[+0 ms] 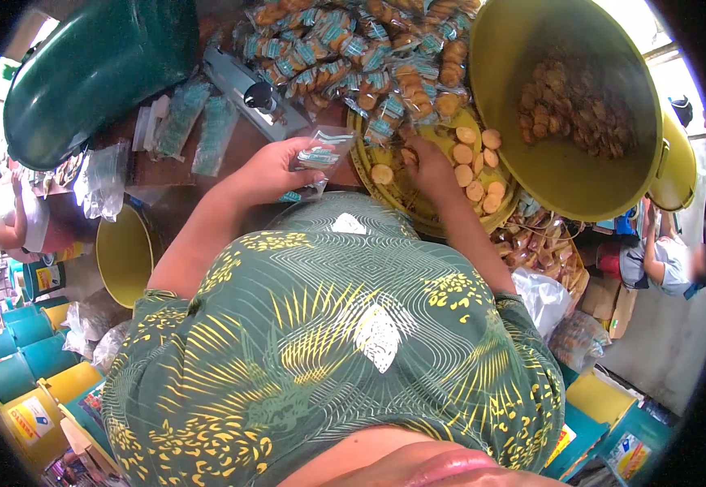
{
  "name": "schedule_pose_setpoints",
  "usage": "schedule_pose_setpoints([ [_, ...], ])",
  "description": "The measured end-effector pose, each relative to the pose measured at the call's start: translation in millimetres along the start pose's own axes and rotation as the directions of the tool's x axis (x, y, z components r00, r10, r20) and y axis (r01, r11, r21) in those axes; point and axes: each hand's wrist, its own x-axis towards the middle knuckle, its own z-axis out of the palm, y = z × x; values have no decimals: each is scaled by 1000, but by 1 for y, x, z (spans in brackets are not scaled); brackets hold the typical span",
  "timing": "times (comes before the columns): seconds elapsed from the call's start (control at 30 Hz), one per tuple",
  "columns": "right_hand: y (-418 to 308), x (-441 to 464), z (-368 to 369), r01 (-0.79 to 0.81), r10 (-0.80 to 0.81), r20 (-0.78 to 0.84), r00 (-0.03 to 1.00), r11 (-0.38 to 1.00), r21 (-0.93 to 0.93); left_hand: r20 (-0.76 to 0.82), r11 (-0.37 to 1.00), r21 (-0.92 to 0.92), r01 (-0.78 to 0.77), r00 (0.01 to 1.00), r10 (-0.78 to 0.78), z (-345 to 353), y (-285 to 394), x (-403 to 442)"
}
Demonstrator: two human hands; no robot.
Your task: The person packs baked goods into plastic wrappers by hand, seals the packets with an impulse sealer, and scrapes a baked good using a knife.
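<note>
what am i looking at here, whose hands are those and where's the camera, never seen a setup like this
There is no machine arm here: these are a person's own bare hands. The single picture comes from a camera on that person's head, looking forward and down, so their patterned green shirt fills the lower part.

The left hand holds a printed clear bag. The right hand is over a yellow tray with loose round biscuits; its fingertips are at one, but whether they grip it is hard to tell.

Beyond lie a heap of filled packets, a grey device with a black knob, and flat printed bags.
</note>
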Motion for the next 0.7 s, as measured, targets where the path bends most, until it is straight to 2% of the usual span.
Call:
schedule_pose_setpoints([
  [0.13,-6,2,-6,-78,94,103,990,986,-145,-4,995,-99,13,1000,-13,-3,-11,-3],
  [0.27,-10,6,-14,-148,205,214,955,956,-255,-52,997,-76,9,999,-13,-6,-15,-9],
  [0.37,-8,10,-13,-90,144,220,965,967,-238,-71,997,-78,-14,997,8,-9,-14,-14],
  [0.47,12,9,6,24,-15,99,995,996,-89,-90,994,-108,-37,996,27,-10,-20,-16],
  [0.53,9,8,4,-13,26,138,990,996,-88,-94,996,-81,-21,995,14,-12,-22,-20],
  [0.7,3,4,-11,-131,170,264,949,979,-159,-103,987,-157,-26,995,10,-13,-35,-21],
])
